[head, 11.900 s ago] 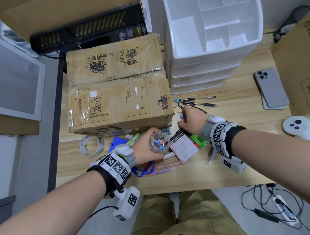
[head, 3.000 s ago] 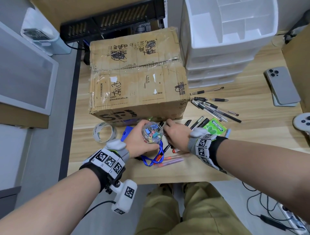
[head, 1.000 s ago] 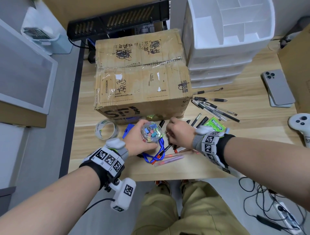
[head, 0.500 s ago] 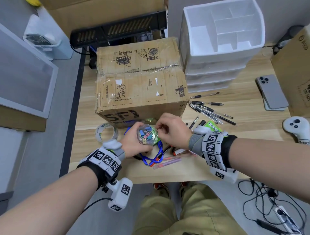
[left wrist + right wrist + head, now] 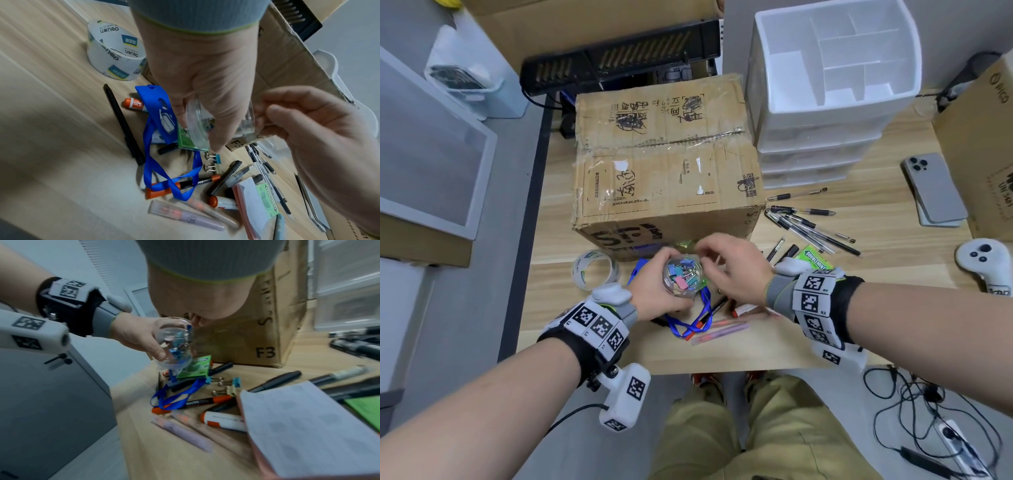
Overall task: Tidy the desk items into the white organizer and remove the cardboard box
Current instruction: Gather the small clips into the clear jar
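Left grip is wrapped round a small clear jar, fingers and thumb curled about its wall, holding it up off the tabletop near the front edge. Right grip hovers at the jar's open mouth with fingers bent inward; whether they pinch anything cannot be told, since the fingertips are hidden or blurred in every view.

The jar is round, transparent and lidless, partly filled with small binder clips in blue, pink, green and yellow with silver wire handles. In the right wrist view it tilts slightly, the clips heaped at the bottom. Two more clips, one blue and one pale, lie on the tabletop just below it.

Under the hands sits a loose pile: a blue lanyard with a blue badge holder, a black marker with orange ends, a black pen, pink and lilac highlighters, a notepad and a green gum pack. A tape roll stands toward the left edge.

Behind the pile is the box, brown cardboard, taped shut, creased and scribbled with black marks. The organizer, white with drawers and open top compartments, stands just beside the box's right side toward the back edge. Black pens lie scattered in front of it.
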A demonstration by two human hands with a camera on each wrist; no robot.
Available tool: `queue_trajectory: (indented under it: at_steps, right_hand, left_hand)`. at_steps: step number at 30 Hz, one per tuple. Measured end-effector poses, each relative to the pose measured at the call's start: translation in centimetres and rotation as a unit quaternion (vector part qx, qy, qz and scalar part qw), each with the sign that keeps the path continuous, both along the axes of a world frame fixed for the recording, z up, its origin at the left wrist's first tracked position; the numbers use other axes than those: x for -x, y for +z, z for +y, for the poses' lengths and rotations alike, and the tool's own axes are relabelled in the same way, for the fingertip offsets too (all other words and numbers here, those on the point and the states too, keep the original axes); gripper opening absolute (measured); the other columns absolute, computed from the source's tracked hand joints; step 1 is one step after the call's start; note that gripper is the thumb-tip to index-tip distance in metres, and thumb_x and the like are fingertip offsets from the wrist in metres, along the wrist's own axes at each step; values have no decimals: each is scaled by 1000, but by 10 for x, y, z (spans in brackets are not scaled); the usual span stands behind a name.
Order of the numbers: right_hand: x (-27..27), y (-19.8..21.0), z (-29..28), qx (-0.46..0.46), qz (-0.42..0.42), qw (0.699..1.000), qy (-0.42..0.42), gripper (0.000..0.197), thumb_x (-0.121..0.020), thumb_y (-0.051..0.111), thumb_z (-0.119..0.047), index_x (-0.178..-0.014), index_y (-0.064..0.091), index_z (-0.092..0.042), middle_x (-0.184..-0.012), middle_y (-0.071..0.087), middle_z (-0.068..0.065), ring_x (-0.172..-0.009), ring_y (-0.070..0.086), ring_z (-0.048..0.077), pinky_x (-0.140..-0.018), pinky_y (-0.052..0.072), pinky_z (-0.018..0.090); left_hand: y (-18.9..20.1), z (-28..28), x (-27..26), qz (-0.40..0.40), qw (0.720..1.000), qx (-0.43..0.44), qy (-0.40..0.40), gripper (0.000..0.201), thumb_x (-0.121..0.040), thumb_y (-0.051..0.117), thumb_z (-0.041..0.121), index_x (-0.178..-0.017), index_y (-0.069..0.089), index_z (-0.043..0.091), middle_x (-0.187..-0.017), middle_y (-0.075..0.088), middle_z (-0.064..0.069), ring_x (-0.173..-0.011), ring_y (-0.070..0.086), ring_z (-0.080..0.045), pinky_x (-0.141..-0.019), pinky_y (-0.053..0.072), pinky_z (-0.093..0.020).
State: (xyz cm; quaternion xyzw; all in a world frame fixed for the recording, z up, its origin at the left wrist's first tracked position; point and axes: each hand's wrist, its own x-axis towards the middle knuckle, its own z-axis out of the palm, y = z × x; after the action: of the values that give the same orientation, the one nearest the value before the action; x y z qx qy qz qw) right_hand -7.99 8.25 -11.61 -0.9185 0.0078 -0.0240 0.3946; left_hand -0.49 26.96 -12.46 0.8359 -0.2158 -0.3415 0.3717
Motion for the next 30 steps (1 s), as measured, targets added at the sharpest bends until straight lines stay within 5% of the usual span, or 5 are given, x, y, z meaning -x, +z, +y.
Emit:
queue_trajectory:
  at_steps: [6,10,14,21,30]
  right_hand:
    - [8,-37,-43,182,221,955,80,22,-88,55,-18,-108,64,-17,-107,66,2,-98,63,24,-74,51,33]
    - [13,-51,-38,214,207,952,74,28,-85,63,-28,-111,60,-17,-106,64,4,-93,64,28,-70,48,33]
    - [11,-59,-27,225,197,952,65,36,-83,67,-34,-114,57,-19,-108,60,3,-89,65,29,-70,48,33]
    - [0,-66,-22,217,222,948,75,30,-88,64,-20,-118,64,-18,-114,57,8,-88,65,30,-71,57,39]
    - [-5,-62,-23,203,212,951,98,16,-87,61,-12,-102,60,-8,-103,61,11,-87,61,31,-71,51,36]
  left_hand:
    - [1,11,-4,9,1000,-15,16,69,-61,91,8,-115,49,16,-100,66,2,-83,64,-5,-71,56,-25]
    - [1,16,-3,15,1000,-17,21,69,-63,91,8,-117,48,16,-101,65,3,-81,62,1,-67,53,-16]
    - [-1,17,-4,15,999,-19,25,70,-61,91,12,-116,49,21,-102,66,5,-89,66,-6,-71,57,-22]
    - [-2,16,-6,17,999,-22,26,72,-60,92,14,-116,48,22,-103,66,6,-90,66,-5,-70,57,-19]
    - [-3,14,-9,17,999,-22,20,71,-61,92,13,-116,48,21,-103,66,6,-87,65,-2,-67,54,-14]
